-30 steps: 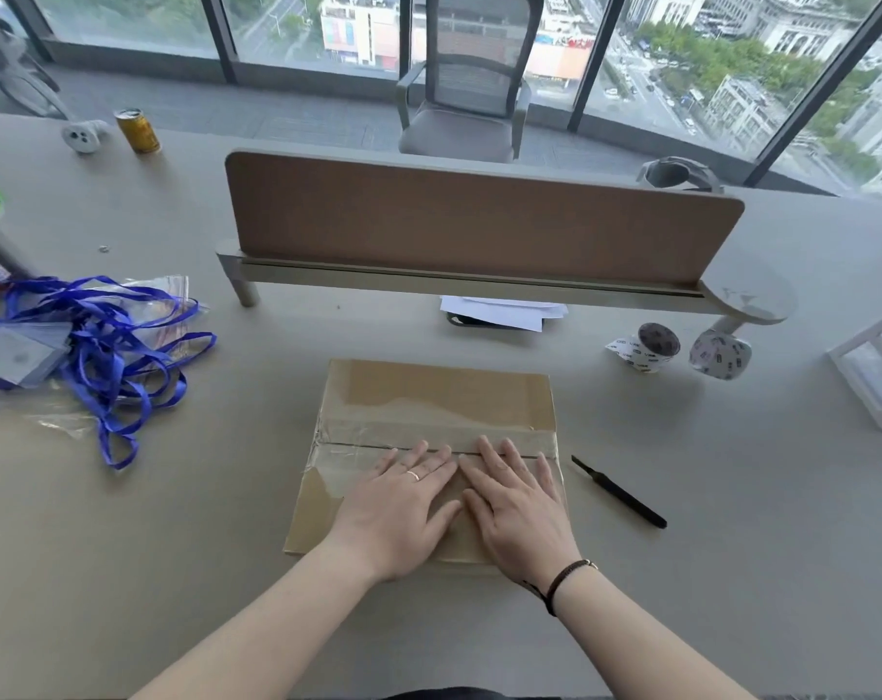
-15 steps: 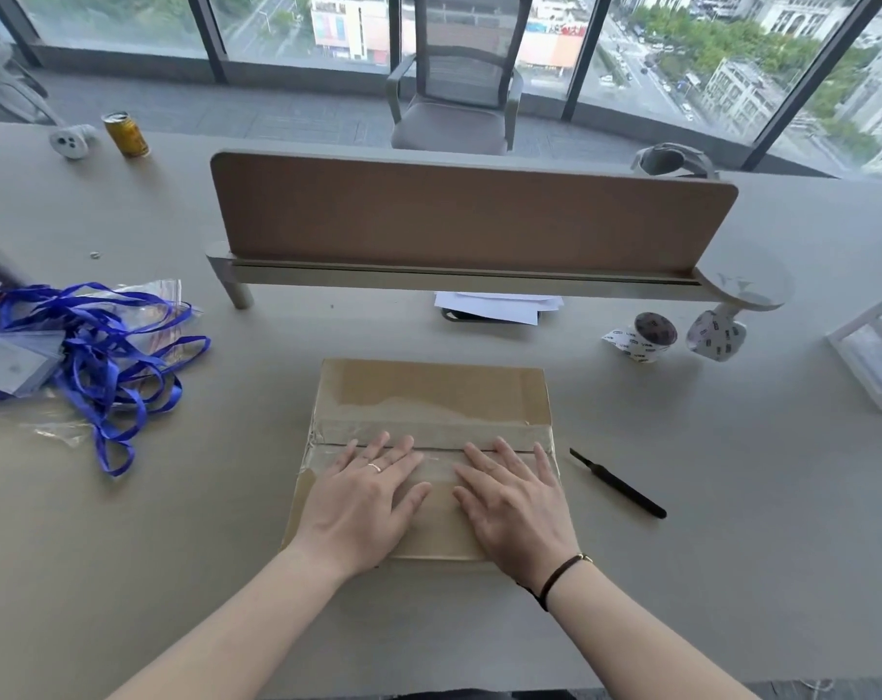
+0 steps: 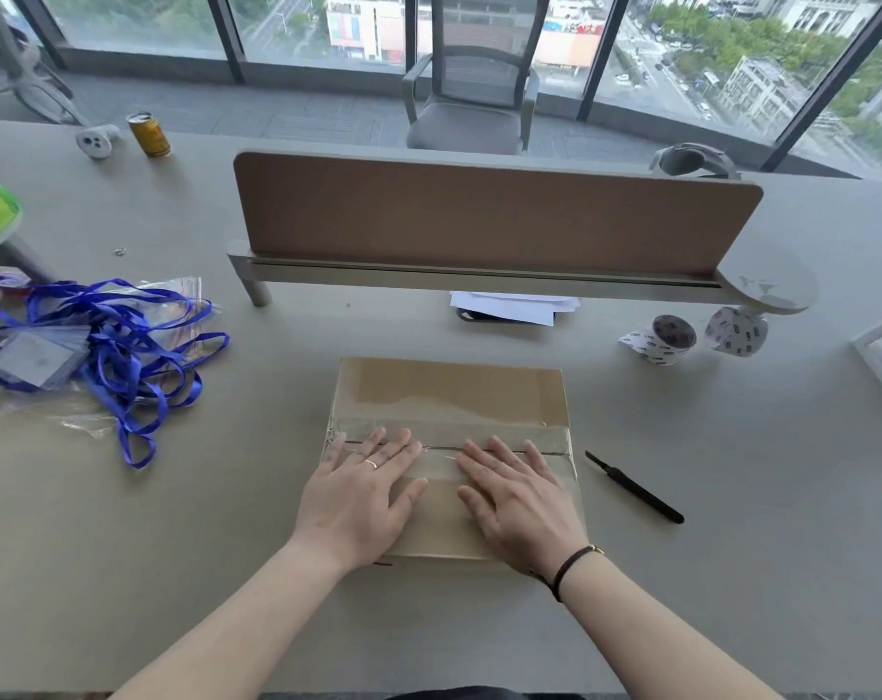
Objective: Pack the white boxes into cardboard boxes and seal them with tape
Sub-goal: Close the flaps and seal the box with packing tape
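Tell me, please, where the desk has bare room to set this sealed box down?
Bare desk lies between the blue lanyards and the cardboard box, and right of the black knife. It is crowded around the lanyards and by the tape rolls.

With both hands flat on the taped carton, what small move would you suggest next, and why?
Probably slide the left hand and right hand outward along the clear tape toward the cardboard box edges. Both lie flat near the middle seam, and the tape ends at the sides look wrinkled, not yet pressed down.
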